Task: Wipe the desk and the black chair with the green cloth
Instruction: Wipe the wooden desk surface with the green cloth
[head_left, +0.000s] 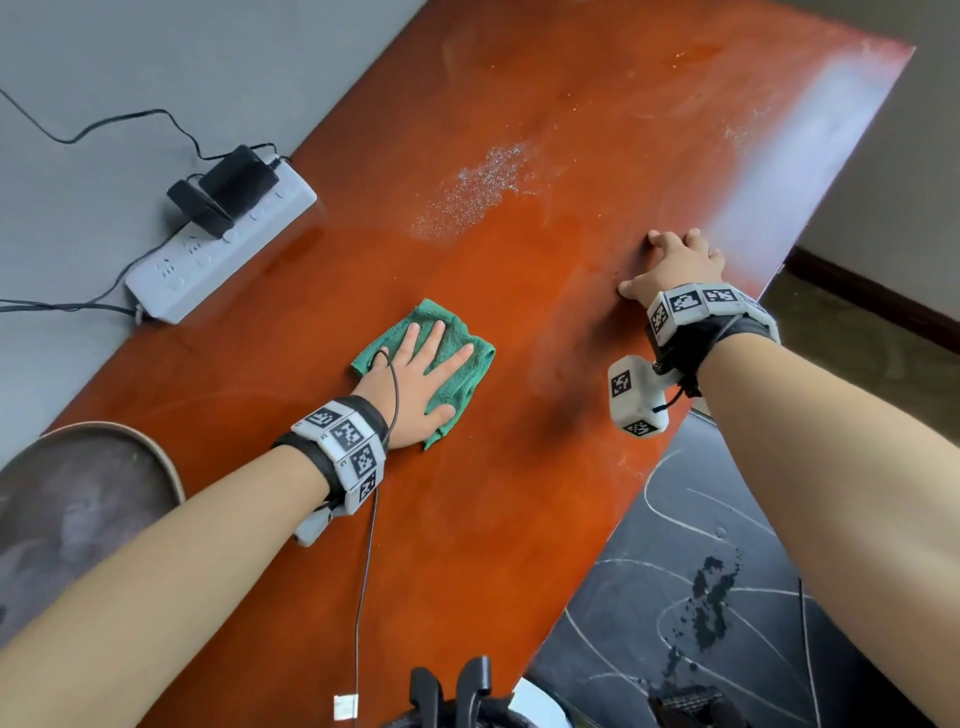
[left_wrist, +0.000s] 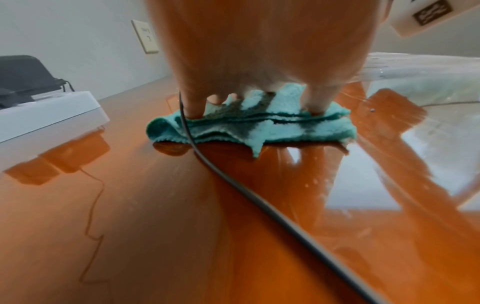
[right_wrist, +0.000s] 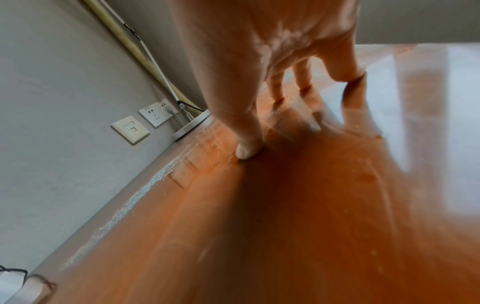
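Note:
A folded green cloth (head_left: 457, 364) (left_wrist: 259, 127) lies on the glossy orange-brown desk (head_left: 467, 519) near its middle. My left hand (head_left: 421, 379) (left_wrist: 246, 51) lies flat on the cloth with straight, spread fingers pressing it down. My right hand (head_left: 675, 265) (right_wrist: 272, 61) rests on bare desk to the right, near the front edge; its fingertips and thumb touch the surface and it holds nothing. A patch of white crumbs (head_left: 478, 192) lies beyond the cloth. The black chair (head_left: 452, 686) shows only as dark parts at the bottom edge.
A white power strip (head_left: 223, 249) with black adapters and cables sits at the desk's left edge by the grey wall. A round dish (head_left: 78, 499) lies at the near left. A lamp base (right_wrist: 192, 125) and wall sockets (right_wrist: 153, 115) stand at the far end. Dark floor (head_left: 701, 597) lies right.

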